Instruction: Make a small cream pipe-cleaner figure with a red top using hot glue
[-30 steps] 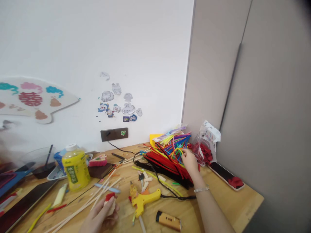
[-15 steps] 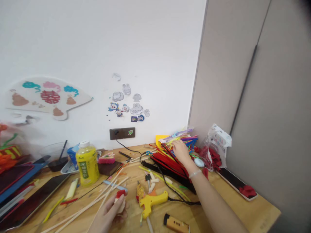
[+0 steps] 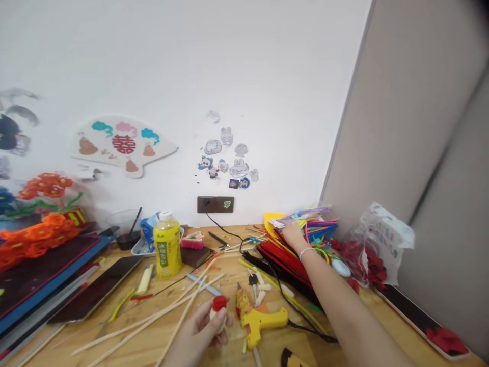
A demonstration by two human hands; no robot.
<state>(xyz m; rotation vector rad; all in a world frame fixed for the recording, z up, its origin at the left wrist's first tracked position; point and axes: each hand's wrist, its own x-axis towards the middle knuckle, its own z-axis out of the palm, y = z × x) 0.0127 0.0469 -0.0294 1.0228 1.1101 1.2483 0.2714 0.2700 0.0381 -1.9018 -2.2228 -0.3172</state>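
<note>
My left hand (image 3: 206, 326) is closed on a small cream-coloured piece with a fuzzy red top (image 3: 219, 304), held upright low in the middle. Just right of it lies a yellow hot glue gun (image 3: 263, 321), its nozzle towards the wall. My right hand (image 3: 294, 236) reaches into the heap of pipe cleaners at the back; its fingers are hidden there. Red pipe cleaners (image 3: 280, 255) lie under that wrist, and many-coloured pipe cleaners (image 3: 324, 232) in clear wrapping are beside the hand.
Long wooden sticks (image 3: 153, 318) cross the table left of my left hand. A yellow drink bottle (image 3: 167, 247) stands behind them. A tablet (image 3: 95, 290) and orange pipe-cleaner flowers (image 3: 42, 239) are at the left. A lighter (image 3: 294, 358) lies at the front, a phone (image 3: 416, 316) at the right.
The view has swung left, so things sit further right in the picture. My right hand has reached deeper into the pipe cleaners. My left hand keeps its hold on the red-topped piece.
</note>
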